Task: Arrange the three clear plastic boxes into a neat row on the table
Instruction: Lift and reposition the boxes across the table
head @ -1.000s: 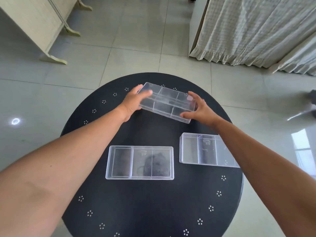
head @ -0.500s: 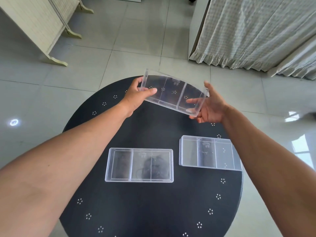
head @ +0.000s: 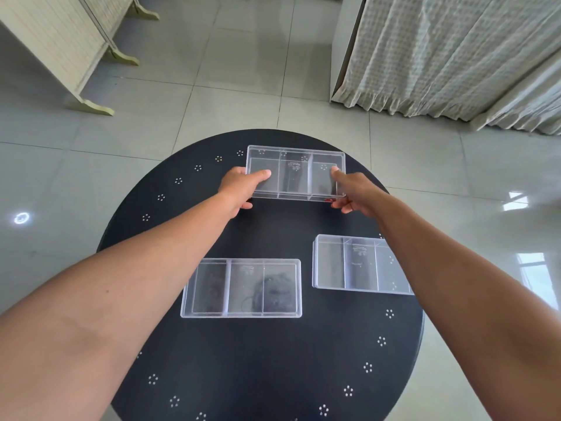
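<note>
Upper centre of the frame, the left hand [head: 239, 189] and right hand [head: 353, 192] grip opposite ends of a clear box [head: 296, 174] over the black tabletop [head: 273, 360]. Two other boxes [head: 241, 288] [head: 358, 262] lie lower down.

Body in view: two forearms and two hands, nothing else of the person. Both arms bare up to the frame edge, no sleeves, cuffs or gloves showing. Left hand [head: 239, 189]: no ring, watch, band or strap visible on the wrist or fingers [head: 263, 174]. Right hand [head: 353, 189]: same, bare wrist, no jewellery seen. Nails short as far as can be told; polish can't be judged at this size. Left forearm has a small dark spot partway up and faint creases near the frame edge. Wide-angle lens makes both forearms look very broad near the bottom corners.
</note>
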A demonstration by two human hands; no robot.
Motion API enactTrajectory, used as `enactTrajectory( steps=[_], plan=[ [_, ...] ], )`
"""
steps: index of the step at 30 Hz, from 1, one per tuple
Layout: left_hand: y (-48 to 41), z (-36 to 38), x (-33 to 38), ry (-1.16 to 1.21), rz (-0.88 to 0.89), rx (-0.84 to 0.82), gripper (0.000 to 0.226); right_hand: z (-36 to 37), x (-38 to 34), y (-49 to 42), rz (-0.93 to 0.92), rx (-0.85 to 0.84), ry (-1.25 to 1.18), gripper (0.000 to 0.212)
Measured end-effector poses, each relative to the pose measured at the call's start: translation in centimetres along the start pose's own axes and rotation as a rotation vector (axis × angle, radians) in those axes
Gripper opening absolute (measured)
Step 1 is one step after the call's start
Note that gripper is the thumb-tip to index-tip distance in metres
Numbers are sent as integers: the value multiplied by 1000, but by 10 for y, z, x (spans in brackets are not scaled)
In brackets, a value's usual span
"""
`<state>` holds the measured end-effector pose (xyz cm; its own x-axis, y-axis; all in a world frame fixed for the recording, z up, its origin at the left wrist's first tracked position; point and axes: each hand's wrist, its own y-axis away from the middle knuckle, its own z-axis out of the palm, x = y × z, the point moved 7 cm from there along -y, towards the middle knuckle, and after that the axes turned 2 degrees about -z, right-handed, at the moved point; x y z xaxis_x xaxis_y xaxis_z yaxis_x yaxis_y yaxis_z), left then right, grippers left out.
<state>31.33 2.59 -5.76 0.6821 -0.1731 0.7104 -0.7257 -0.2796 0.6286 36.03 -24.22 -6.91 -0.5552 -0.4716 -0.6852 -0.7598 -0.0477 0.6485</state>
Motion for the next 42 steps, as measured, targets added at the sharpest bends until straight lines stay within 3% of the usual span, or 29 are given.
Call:
enactTrajectory(
  steps=[4, 9, 12, 15, 17, 19, 24, 32, 38, 42],
  plan=[
    [0, 6, -8, -27, -13, 20, 43, 1, 5, 3, 10, 44, 14, 58],
    [-1, 11, -12, -8, -18, 26, 57, 3, 7, 5, 26, 91, 0, 55],
    [0, 15, -10, 4, 2, 10, 44, 2, 6, 9, 11, 104, 22, 45],
    [9, 14, -8, -11, -18, -10, 69, -3, 6, 17, -18, 135, 79, 47],
    [18, 8, -7, -24, -16, 18, 81, -10, 7, 25, -17, 207, 110, 61],
    [30, 0, -4, -37, 31, 66, 75, -19, 6, 39, -42, 288, 143, 67],
    [71, -25, -10, -17, 145, 151, 55, -15, -3, 96, -247, 405, 163, 54],
    [147, -69, -67, -17, 173, 317, 43, 60, 30, 171, -431, 174, 275, 39],
    [175, -88, -138, -43, -26, 354, 63, 98, 64, 197, -363, 47, 400, 47],
    [179, -81, -168, -17, -87, 248, 57, 113, 72, 205, -301, 0, 395, 14]
  ],
)
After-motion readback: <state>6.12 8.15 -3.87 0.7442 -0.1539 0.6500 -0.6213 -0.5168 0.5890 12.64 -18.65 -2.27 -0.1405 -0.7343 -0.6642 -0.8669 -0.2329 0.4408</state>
